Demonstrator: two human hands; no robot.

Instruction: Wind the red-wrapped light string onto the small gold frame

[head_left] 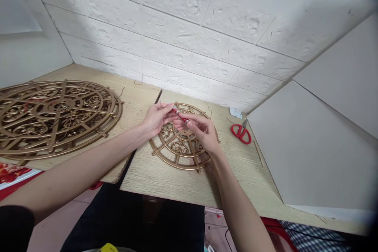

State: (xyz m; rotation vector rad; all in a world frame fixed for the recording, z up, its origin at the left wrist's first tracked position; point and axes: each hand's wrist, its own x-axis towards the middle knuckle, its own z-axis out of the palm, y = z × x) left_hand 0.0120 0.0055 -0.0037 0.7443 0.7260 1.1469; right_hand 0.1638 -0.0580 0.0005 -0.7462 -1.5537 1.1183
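Both hands meet over a small round gold openwork panel (pixel 180 151) lying on a wooden board (pixel 165 177). My left hand (pixel 158 118) and my right hand (pixel 197 130) are closed, pinching the two ends of a thin red stick-like object (pixel 180 115) with a metal band, held just above the panel. What the red object is stays unclear.
A larger round gold openwork panel (pixel 56 112) lies on a second board to the left. Red-handled scissors (pixel 241 132) rest to the right, near a white side wall (pixel 319 141). A white brick-patterned wall (pixel 191 39) runs behind. Red patterned paper (pixel 12 173) shows at lower left.
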